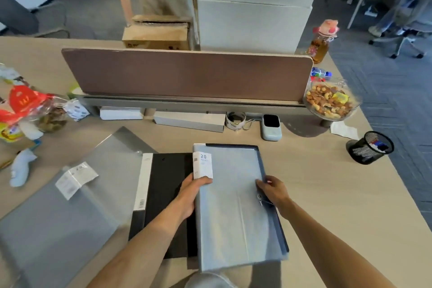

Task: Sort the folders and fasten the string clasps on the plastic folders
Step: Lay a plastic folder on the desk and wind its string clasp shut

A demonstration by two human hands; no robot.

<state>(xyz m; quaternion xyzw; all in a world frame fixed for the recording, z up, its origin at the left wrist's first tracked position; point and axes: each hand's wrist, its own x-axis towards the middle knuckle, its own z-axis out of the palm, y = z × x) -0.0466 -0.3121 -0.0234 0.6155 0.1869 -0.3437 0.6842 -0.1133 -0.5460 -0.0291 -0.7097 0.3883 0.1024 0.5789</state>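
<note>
A pale blue-grey plastic folder (236, 208) with a white "20" label lies lengthwise in front of me, on top of a dark folder whose edge shows along its right side. My left hand (190, 194) grips its left edge just below the label. My right hand (272, 190) pinches its right edge at the string clasp (261, 201). A black folder (163, 196) with a white spine strip lies to the left, partly under it. Further left lies a translucent grey folder (67, 217) bearing a crumpled white label.
A brown desk divider (187, 75) runs across the back, with white boxes, a tape roll and a small white device (271, 127) below it. A black mesh pen cup (370, 147) stands right, a bowl of nuts (330, 101) behind it. Snack bags (25, 110) crowd the left. A person stands beyond the divider.
</note>
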